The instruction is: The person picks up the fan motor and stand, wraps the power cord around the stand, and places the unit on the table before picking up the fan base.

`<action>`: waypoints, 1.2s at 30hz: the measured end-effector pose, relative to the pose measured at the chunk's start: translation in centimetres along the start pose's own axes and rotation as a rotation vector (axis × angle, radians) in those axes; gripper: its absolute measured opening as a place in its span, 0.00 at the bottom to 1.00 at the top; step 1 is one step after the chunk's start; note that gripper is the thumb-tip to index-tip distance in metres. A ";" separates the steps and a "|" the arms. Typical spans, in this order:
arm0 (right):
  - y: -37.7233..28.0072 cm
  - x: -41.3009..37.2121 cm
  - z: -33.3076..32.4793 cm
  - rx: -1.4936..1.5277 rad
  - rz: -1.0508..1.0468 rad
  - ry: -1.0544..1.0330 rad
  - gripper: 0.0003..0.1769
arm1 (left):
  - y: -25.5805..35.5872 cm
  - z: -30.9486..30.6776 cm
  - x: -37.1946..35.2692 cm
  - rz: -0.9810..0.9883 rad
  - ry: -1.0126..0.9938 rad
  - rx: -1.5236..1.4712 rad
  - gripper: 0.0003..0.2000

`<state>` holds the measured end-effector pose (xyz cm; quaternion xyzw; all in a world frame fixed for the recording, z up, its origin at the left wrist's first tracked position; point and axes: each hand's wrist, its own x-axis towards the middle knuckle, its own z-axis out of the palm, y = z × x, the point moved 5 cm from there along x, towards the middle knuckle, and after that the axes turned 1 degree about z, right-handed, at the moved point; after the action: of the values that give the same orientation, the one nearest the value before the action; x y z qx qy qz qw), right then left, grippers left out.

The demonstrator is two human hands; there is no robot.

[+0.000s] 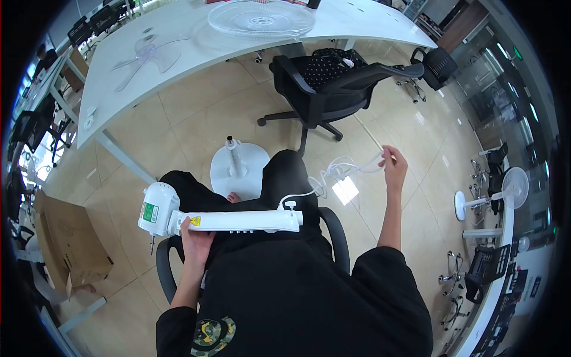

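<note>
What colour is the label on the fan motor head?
Green label on the white motor head; head view.

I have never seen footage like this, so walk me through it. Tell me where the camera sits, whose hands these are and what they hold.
There is no machine here, just one seated person. The single picture comes from a camera worn on their head, looking down over their lap, and its wide lens bends the room.

The left hand grips a white fan column lying across the knees, with the motor housing at its end. The right hand lifts the column's white power cord.

A round fan base stands on the floor by their feet. On the white table beyond lie a clear fan blade and a clear fan guard.
</note>
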<state>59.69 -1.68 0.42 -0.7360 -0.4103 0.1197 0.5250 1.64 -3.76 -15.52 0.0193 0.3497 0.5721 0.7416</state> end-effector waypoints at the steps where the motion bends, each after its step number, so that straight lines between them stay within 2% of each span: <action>1: 2.5 0.3 -1.0 -0.035 0.064 0.032 0.11 | 0.0 -0.1 0.0 0.010 -0.010 -0.005 0.22; 4: 11.0 -0.8 -1.4 -0.774 -0.519 0.115 0.11 | -0.1 -0.4 0.4 0.027 -0.030 -0.012 0.22; 6: 12.6 -3.4 1.6 -0.604 -0.244 -0.056 0.09 | -0.1 -0.4 0.9 0.037 -0.034 -0.026 0.23; 7: 12.4 -5.4 4.1 -0.522 0.003 -0.260 0.10 | -0.2 -0.6 0.8 0.039 -0.027 -0.031 0.23; 9: 16.4 -9.1 9.2 -0.437 0.157 -0.573 0.32 | -0.2 -1.0 0.6 0.038 -0.010 -0.023 0.23; 10: 17.5 -10.5 11.3 -0.475 0.196 -0.660 0.35 | -0.3 -0.9 0.6 0.040 -0.003 -0.018 0.23; 11: 16.6 -11.3 12.4 -0.454 0.149 -0.694 0.33 | -0.4 -0.8 0.7 0.041 0.001 -0.012 0.23; 16: 18.8 -11.1 12.9 0.010 0.467 -0.424 0.20 | -0.3 -0.3 0.5 0.050 -0.004 0.016 0.24; 19: 18.9 -10.0 12.8 -0.123 0.264 -0.658 0.14 | -0.4 -0.6 0.6 0.055 -0.005 0.002 0.24; 22: 18.5 -9.0 10.7 -0.005 0.444 -0.700 0.12 | -0.4 -0.7 0.7 0.069 0.008 0.003 0.25; 25: 18.6 -6.1 6.7 0.124 0.543 -0.604 0.12 | -0.4 -1.0 0.8 0.071 -0.010 -0.009 0.25; 28: 19.6 -3.3 2.4 0.235 0.656 -0.389 0.12 | -0.4 -0.9 0.9 0.073 -0.018 -0.015 0.24; 34: 22.4 1.5 -7.7 0.409 0.696 0.032 0.08 | -0.3 -1.2 0.8 0.069 -0.024 -0.006 0.23; 36: 22.5 2.4 -10.2 0.368 0.640 0.156 0.09 | -0.5 -1.2 0.8 0.072 -0.027 0.005 0.23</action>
<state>78.14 -9.35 -14.31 -0.7271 -0.0901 0.2931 0.6143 1.50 -3.71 -17.08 0.0414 0.3400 0.5971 0.7254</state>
